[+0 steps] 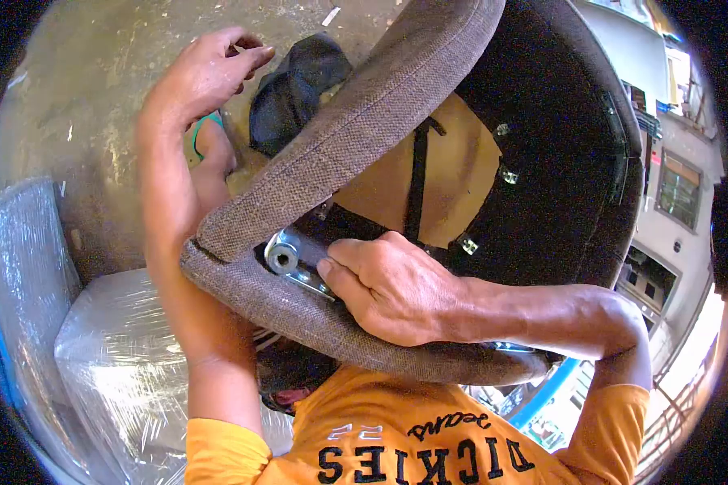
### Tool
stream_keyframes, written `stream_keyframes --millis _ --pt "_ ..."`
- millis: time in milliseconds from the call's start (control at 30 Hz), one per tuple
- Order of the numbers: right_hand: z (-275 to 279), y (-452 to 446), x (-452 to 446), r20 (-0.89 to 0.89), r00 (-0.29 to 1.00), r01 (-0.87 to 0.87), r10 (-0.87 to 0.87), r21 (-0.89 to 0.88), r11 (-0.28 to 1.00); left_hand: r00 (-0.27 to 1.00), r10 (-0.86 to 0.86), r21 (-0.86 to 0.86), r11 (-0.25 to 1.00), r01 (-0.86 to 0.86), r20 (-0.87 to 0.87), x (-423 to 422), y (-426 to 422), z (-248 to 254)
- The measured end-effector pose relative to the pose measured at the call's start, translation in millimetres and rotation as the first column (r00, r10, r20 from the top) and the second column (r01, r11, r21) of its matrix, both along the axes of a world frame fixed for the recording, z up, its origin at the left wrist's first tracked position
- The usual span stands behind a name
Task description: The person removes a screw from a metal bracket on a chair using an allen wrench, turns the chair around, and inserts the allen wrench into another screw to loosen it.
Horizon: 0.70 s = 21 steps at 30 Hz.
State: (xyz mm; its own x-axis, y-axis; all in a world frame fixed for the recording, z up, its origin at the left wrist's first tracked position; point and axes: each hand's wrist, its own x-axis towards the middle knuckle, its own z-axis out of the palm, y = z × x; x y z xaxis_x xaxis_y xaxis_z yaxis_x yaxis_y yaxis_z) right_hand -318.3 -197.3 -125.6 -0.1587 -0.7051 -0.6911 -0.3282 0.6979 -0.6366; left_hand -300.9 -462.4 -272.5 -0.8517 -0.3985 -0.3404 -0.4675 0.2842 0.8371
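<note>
A brown-grey upholstered frame [362,121], like part of a chair, leans across my lap, with its dark inner side [566,145] facing me. In its lower corner sits a metal fitting [282,257] with a round end and a hole in the middle. My right hand [404,291] is closed beside that fitting, over the lower padded bar; what its fingers grip is hidden. My left forearm passes outside the frame's left corner. Beyond it my left hand [214,69] is raised over the floor, fingers loosely bent and apart, holding nothing.
Plastic-wrapped bundles [121,339] stand at the left. A dark cloth-like item [295,89] lies on the stained concrete floor [97,97] behind the frame. A foot with a green strap [209,129] shows near my left forearm. Several small metal clips [469,245] line the frame's inside.
</note>
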Motion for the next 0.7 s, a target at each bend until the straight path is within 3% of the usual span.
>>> stream_keyframes --millis 367,500,567,700 --pt "20.3 25.0 4.8 -0.104 0.991 0.087 -0.079 0.072 0.994 1.000 -0.001 -0.078 0.997 0.002 0.019 6.5 0.6 1.6" --pt "28.6 31.4 -1.2 -0.041 0.996 0.079 -0.074 0.137 0.987 1.000 -0.001 -0.126 0.992 0.005 0.028 6.5 1.2 1.2" --pt "30.7 26.4 -5.0 0.006 0.996 0.088 -0.093 0.263 0.961 1.000 -0.002 -0.114 0.993 0.004 0.019 3.4 1.8 0.2" --pt "21.3 33.2 -3.6 0.021 0.993 0.112 -0.119 0.207 0.972 0.998 0.006 -0.085 0.996 -0.001 0.056 5.6 3.1 7.1"
